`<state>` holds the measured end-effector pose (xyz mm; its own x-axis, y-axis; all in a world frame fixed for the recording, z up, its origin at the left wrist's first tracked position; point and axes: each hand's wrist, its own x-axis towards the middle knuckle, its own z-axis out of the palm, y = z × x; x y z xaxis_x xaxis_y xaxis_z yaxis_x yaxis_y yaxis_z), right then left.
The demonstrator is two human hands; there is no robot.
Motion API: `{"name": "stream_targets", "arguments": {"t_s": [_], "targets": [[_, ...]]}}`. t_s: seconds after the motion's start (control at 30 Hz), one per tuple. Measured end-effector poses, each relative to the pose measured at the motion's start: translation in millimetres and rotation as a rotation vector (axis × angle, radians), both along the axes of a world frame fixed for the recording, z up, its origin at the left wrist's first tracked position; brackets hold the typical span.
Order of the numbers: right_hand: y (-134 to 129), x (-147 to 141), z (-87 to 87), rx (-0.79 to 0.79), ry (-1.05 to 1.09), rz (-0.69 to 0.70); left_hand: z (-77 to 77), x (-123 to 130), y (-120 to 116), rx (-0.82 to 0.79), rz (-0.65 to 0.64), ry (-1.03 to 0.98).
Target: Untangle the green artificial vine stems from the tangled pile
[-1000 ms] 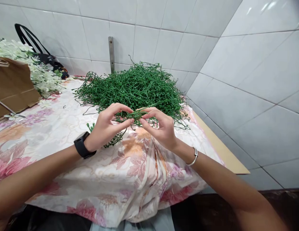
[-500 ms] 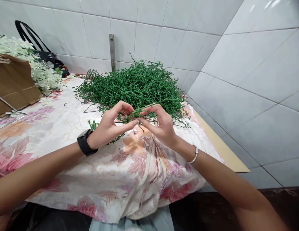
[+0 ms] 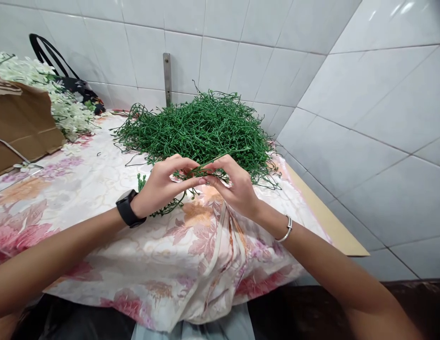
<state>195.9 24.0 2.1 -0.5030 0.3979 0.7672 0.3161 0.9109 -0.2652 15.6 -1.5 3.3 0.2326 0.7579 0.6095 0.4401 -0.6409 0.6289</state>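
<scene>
Both hands meet in front of a big heap of green artificial stems [image 3: 209, 123]. My left hand [image 3: 166, 182], with a black watch at the wrist, pinches a thin green stem [image 3: 196, 170] between thumb and fingers. From the other side my right hand [image 3: 234, 182], a silver bangle at its wrist, grips the same stem, one end of which sticks out to the upper right. How the stem runs between the fingertips is partly hidden. Under and beside my left hand lies a smaller bunch of green stems [image 3: 168, 208] on the floral cloth [image 3: 113, 264].
White artificial flowers [image 3: 73, 113] and a brown cardboard box [image 3: 24, 123] stand at the left, with a dark bag [image 3: 80, 89] behind. A bent metal wire [image 3: 17, 146] is by the box. Tiled walls close off the back and right; a board edge [image 3: 326, 212] shows at right.
My fingers have shifted slightly on the stem, and its free end now points lower to the right. Both hands stay together; the view has moved a little.
</scene>
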Motion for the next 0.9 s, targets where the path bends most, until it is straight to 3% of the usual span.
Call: {"name": "stream_targets", "arguments": {"t_s": [0.4, 0.57, 0.9], "targets": [[3.3, -0.9, -2.7, -0.005, -0.073, -0.015, 4.1, -5.5, 7.8, 0.197, -0.031, 0.136], [4.1, 0.4, -3.5, 0.056, -0.044, -0.010, 5.4, -3.5, 3.5, 0.052, -0.106, 0.098], [5.1, 0.9, -2.0, 0.127, -0.063, 0.029, -4.0, -2.1, 3.8, -0.038, -0.055, 0.032]]}}
